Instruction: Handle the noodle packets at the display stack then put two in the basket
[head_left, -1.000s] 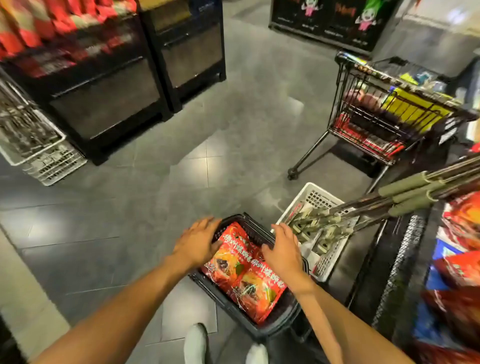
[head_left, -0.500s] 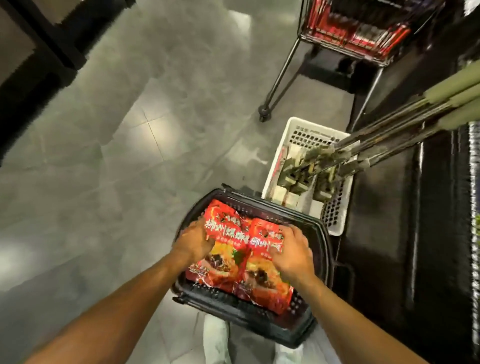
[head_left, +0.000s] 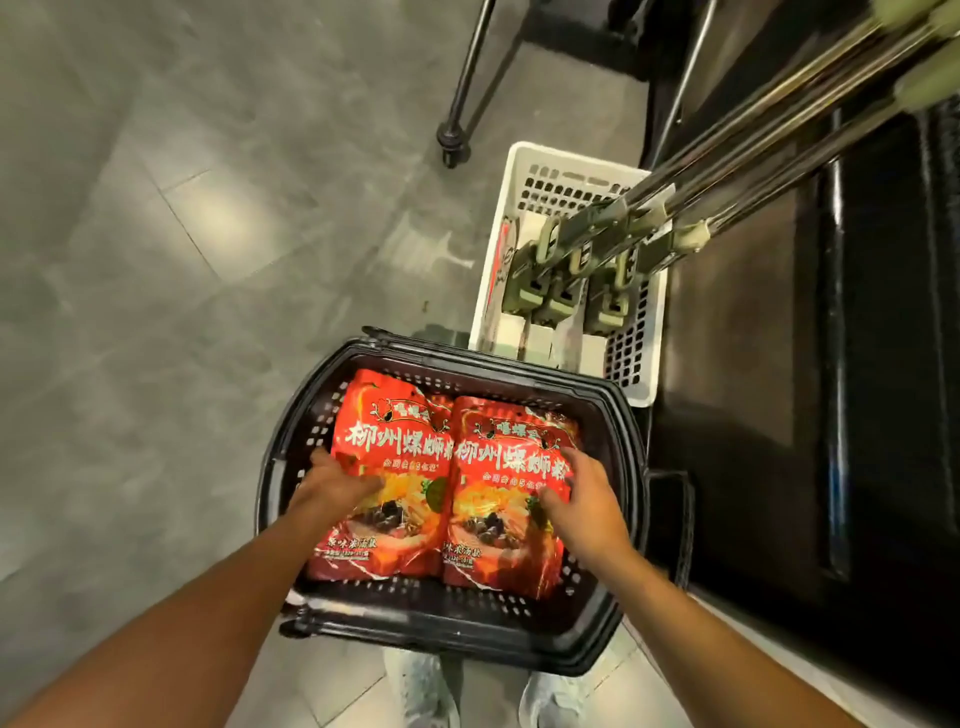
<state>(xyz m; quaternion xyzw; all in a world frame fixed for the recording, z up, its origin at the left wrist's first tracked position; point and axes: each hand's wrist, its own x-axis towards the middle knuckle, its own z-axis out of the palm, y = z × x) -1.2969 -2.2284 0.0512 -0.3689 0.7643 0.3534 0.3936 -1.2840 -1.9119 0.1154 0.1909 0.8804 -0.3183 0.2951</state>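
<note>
Two red printed plastic noodle packets lie side by side in the black slotted plastic shopping basket on the grey tiled floor. Left hand grips the left packet at its edge, fingers curled under. Right hand rests on the right packet, fingers spread. White perforated plastic crate just beyond.

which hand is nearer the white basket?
Right. The right hand rests on the right-side red packet, just below the white basket; the left hand is across the black basket.

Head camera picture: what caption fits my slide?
Two hands, left hand and right hand, rest on red packets in black basket.
</note>
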